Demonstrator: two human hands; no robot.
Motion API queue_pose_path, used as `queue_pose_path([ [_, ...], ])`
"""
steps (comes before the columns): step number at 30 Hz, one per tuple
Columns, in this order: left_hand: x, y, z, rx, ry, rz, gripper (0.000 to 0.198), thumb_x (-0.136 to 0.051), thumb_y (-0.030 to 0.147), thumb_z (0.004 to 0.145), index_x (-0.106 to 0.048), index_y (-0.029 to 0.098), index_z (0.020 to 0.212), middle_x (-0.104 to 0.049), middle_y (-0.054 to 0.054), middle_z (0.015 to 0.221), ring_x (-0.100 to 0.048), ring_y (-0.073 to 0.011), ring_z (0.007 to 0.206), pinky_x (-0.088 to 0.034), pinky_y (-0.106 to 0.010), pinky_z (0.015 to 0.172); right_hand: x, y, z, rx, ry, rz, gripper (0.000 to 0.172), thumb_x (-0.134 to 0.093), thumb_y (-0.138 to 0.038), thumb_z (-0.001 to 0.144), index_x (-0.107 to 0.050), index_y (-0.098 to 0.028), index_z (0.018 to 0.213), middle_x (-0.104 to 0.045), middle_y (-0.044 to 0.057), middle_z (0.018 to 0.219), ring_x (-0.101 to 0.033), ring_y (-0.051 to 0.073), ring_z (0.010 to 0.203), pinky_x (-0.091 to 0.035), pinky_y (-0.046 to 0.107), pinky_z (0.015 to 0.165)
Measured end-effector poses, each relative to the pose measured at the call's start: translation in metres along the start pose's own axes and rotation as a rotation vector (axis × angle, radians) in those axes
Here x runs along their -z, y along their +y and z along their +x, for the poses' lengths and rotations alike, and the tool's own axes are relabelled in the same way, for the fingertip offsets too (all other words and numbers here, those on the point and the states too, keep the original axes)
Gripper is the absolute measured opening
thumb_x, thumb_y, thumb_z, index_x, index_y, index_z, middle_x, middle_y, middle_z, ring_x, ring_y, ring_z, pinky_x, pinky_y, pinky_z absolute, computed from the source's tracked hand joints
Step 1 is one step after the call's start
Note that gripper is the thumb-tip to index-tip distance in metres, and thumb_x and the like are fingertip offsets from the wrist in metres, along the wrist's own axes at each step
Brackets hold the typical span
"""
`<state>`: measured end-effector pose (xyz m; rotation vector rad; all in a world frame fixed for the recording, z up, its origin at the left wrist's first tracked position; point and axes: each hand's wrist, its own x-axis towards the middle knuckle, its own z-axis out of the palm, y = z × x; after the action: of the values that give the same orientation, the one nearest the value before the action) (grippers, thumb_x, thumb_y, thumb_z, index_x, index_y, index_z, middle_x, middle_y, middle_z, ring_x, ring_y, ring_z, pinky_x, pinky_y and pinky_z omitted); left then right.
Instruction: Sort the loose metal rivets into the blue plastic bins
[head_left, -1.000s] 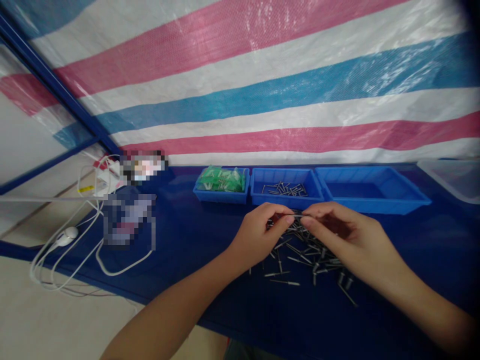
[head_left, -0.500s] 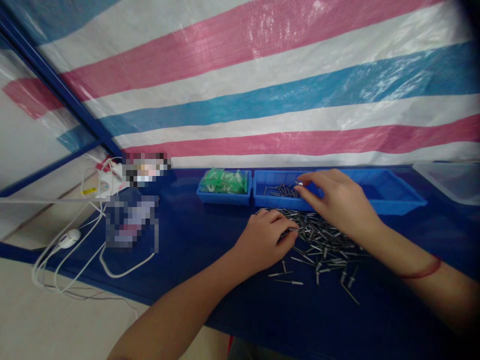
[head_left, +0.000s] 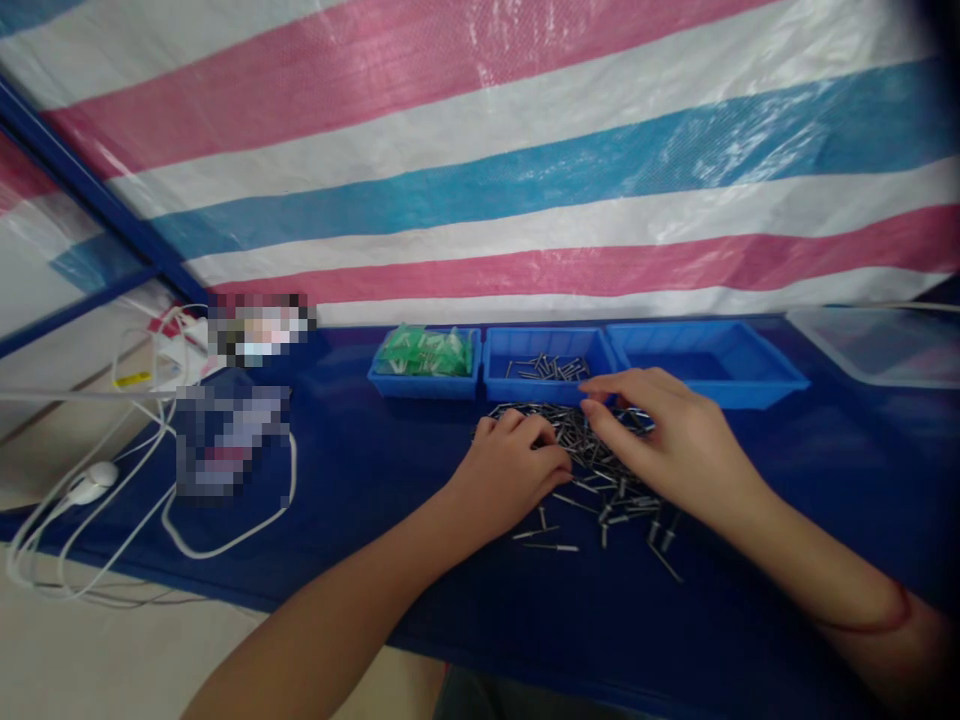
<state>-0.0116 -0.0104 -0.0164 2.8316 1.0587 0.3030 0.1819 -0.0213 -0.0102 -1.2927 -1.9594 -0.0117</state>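
Note:
My right hand hovers over the near edge of the middle blue bin. Its thumb and index finger are slightly apart, and no rivet shows between them. Under and beside both hands lies a loose pile of silver blind rivets on the dark blue table. My left hand rests at the pile's left side, its fingers curled in toward the thumb; whatever they grip is hidden. Inside the middle bin is a small heap of rivets.
Left of the middle bin, a blue bin holds green plastic packets. On the right is a longer blue bin, with a clear plastic tray beyond it. White cables trail over the table's left end.
My right hand has come down from the middle bin toward the pile, and the rivet in its fingertips is gone from them. My left hand stays at the pile. The view has shifted slightly.

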Motion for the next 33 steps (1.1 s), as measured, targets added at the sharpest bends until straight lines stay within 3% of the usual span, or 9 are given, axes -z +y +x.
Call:
queue_pose_path([
  [11,-0.003,0.001,0.002,0.016,-0.015,0.027,0.015,-0.054,0.031,0.093,-0.063,0.02,0.095,-0.059,-0.004,0.109,-0.048,-0.0214,0.102,-0.037,-0.033,0.078,0.009,-0.002,-0.002,0.013,-0.047,0.062,0.014,-0.051,-0.023,0.089,-0.064,-0.02,0.085,-0.072,0.005,0.085,-0.064,0.021,0.08,-0.047,0.036,0.078],
  [17,-0.006,0.002,0.003,0.038,0.151,0.017,0.021,-0.042,0.03,0.098,-0.058,0.016,0.102,-0.062,-0.007,0.114,-0.05,-0.0228,0.107,-0.038,-0.037,0.086,0.002,-0.005,-0.006,0.029,-0.225,0.146,0.016,-0.051,-0.025,0.089,-0.065,-0.02,0.083,-0.07,0.005,0.084,-0.063,0.02,0.08,-0.047,0.034,0.074],
  [21,-0.003,0.0,0.004,0.039,0.192,-0.202,0.022,-0.039,0.027,0.1,-0.058,0.018,0.099,-0.067,-0.003,0.098,-0.059,-0.0179,0.093,-0.042,-0.034,0.085,0.0,-0.005,-0.006,-0.073,-0.283,0.251,0.022,-0.049,-0.03,0.091,-0.066,-0.021,0.081,-0.071,0.004,0.084,-0.064,0.018,0.077,-0.048,0.03,0.069],
  [25,0.002,0.003,0.004,0.132,0.333,-0.483,0.014,-0.051,0.027,0.094,-0.061,0.02,0.101,-0.068,-0.004,0.101,-0.062,-0.0163,0.093,-0.046,-0.029,0.083,0.003,-0.006,-0.005,-0.173,-0.341,0.352,0.025,-0.048,-0.036,0.092,-0.068,-0.023,0.086,-0.071,0.002,0.087,-0.065,0.017,0.078,-0.048,0.028,0.069],
  [28,0.003,0.007,0.005,0.234,0.434,-0.679,0.021,-0.061,0.026,0.087,-0.061,0.02,0.107,-0.069,-0.002,0.098,-0.064,-0.0149,0.087,-0.048,-0.026,0.08,0.004,-0.009,-0.004,-0.216,-0.385,0.431,0.028,-0.047,-0.04,0.092,-0.068,-0.022,0.087,-0.071,0.002,0.086,-0.065,0.019,0.082,-0.049,0.029,0.074],
  [33,0.001,0.008,0.005,0.326,0.413,-0.902,0.014,-0.061,0.03,0.087,-0.065,0.017,0.093,-0.069,-0.001,0.085,-0.062,-0.0133,0.077,-0.047,-0.023,0.069,0.003,-0.014,-0.004,-0.302,-0.36,0.52,0.029,-0.048,-0.043,0.091,-0.066,-0.021,0.085,-0.068,0.002,0.079,-0.064,0.019,0.08,-0.05,0.029,0.072],
])
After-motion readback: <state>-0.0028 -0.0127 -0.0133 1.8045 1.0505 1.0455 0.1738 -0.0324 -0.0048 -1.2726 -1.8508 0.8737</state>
